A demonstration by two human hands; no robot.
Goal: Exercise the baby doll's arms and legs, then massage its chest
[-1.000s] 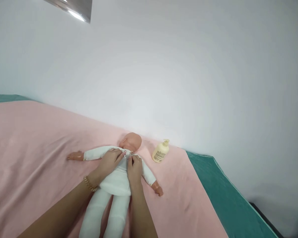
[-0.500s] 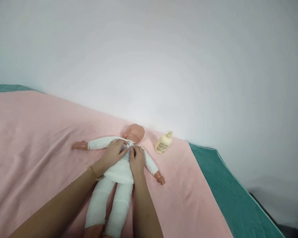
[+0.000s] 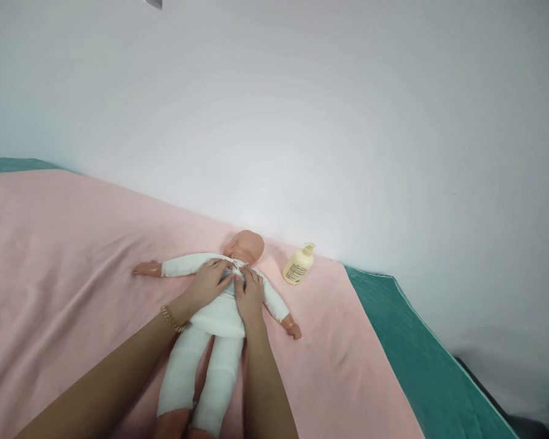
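A baby doll [image 3: 217, 317] with a white cloth body lies stretched out, its arms spread and its bald head turned aside at the far end. My left hand [image 3: 209, 285] rests flat on the left of its upper torso, fingers extended. On the torso's right side lies my right hand [image 3: 251, 294], also flat with its fingers stretched out. The two thumbs come close together at the middle, just below a small dark curved mark near the doll's neck. A beaded bracelet [image 3: 171, 319] circles my left wrist. Neither hand grips anything.
A pale yellow pump bottle [image 3: 298, 264] stands right of the doll's head. Beneath everything spreads a pink blanket [image 3: 96, 244], slightly wrinkled, over a green surface [image 3: 407, 329] showing at the right and far left. A plain white wall [image 3: 274, 122] rises behind.
My right hand has shifted slightly, and its thumb now lies nearer my left thumb. Both hands stay on the doll. The view has moved a little.
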